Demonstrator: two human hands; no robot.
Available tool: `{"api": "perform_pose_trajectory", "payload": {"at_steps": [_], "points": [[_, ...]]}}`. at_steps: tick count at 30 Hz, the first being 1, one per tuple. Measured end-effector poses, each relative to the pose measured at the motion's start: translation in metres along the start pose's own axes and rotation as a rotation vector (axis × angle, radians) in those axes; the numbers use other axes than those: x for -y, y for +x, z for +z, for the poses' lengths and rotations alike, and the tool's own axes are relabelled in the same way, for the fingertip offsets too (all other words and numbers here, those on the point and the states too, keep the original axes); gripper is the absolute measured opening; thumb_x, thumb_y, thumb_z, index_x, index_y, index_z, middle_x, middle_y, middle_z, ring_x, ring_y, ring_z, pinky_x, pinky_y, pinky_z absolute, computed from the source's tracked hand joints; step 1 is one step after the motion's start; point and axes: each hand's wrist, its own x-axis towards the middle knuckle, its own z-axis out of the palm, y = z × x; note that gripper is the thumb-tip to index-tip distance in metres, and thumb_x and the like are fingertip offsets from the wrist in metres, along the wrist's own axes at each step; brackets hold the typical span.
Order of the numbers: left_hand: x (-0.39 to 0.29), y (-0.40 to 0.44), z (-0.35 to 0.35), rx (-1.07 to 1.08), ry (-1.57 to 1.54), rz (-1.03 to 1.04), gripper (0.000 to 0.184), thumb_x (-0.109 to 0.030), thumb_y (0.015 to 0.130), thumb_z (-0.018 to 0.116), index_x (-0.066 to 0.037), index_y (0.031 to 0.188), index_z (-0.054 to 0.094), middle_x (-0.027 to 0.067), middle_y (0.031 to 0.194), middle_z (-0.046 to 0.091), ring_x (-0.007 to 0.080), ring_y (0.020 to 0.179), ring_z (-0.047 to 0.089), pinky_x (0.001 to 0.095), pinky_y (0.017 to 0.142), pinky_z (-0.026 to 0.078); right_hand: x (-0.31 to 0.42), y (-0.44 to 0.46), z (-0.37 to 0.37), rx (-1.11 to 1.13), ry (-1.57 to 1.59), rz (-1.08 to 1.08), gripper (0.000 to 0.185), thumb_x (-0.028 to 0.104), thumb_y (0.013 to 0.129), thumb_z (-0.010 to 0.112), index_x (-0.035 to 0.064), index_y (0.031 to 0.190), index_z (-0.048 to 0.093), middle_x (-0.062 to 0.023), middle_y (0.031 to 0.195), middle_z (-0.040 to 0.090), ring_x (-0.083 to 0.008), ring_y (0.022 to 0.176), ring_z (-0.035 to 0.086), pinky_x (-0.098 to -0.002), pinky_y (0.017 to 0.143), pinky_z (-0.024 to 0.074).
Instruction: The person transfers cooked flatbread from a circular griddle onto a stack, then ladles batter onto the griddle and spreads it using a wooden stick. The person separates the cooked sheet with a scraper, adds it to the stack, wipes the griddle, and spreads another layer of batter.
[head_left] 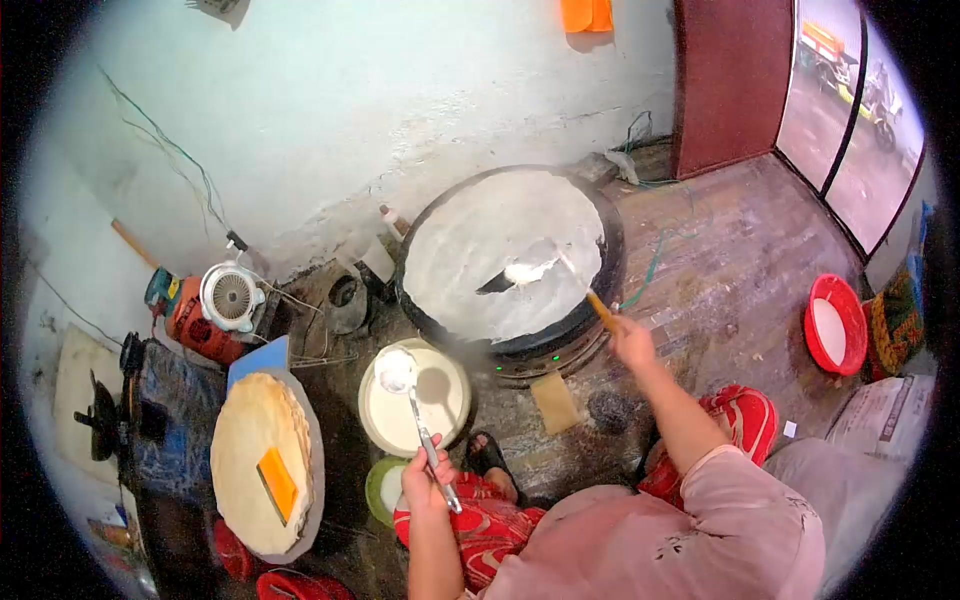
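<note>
My left hand [427, 484] is closed round the handle of a metal ladle [397, 370], whose batter-coated bowl is over a white bucket of pale batter [440, 362]. My right hand [630, 340] grips the wooden handle of a spreader [600, 308]. The spreader's far end rests on a large round black griddle [610, 225]. Pale batter [470, 240] covers most of the griddle, with a small dark gap near the middle beside a thicker white lump [528, 270].
A stack of round flatbreads [240, 470] with a yellow scraper [280, 485] stands at left. Behind it are a blower [230, 296] and a blue board [258, 360]. A green bowl [376, 492] is beside my left leg. A red basin [848, 345] sits at right.
</note>
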Motion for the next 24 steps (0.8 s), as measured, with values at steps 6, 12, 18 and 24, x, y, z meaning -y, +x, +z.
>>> {"api": "perform_pose_trajectory", "payload": {"at_steps": [6,12,18,24], "points": [[0.000,-0.007,0.014,-0.045,0.130,0.032,0.033,-0.023,0.090,0.042,0.002,0.110,0.050,0.0090,0.067,0.049,0.0150,0.050,0.039,0.0263,0.042,0.032,0.041,-0.018,0.048,0.024,-0.008,-0.202,0.023,0.014,0.084,0.049,0.0055,0.102,0.060,-0.0159,0.073,0.062,-0.0238,0.060,0.063,-0.0345,0.059,0.0489],[-0.001,-0.025,0.021,0.051,0.226,0.043,0.031,-0.023,0.090,0.042,0.000,0.108,0.052,0.0127,0.068,0.054,0.0166,0.046,0.043,0.0278,0.039,0.033,0.042,-0.033,0.039,-0.063,-0.006,-0.205,0.021,0.017,0.084,0.050,0.0076,0.100,0.060,-0.0193,0.078,0.061,-0.0331,0.074,0.061,-0.0409,0.065,0.0472],[0.002,-0.023,0.047,-0.003,0.310,0.014,0.029,-0.019,0.092,0.039,0.003,0.108,0.050,0.0121,0.067,0.053,0.0160,0.045,0.043,0.0267,0.039,0.034,0.069,-0.036,0.060,0.134,-0.095,-0.191,0.022,0.018,0.085,0.049,0.0085,0.103,0.058,-0.0188,0.081,0.061,-0.0326,0.076,0.060,-0.0401,0.065,0.0473],[0.007,-0.017,0.071,-0.090,0.507,0.056,0.023,-0.018,0.091,0.042,0.001,0.099,0.051,0.0115,0.063,0.051,0.0159,0.044,0.042,0.0260,0.036,0.032,0.059,-0.063,0.071,0.015,-0.113,-0.236,0.024,0.012,0.081,0.053,0.0086,0.105,0.059,-0.0177,0.080,0.062,-0.0321,0.076,0.061,-0.0386,0.066,0.0475]]}}
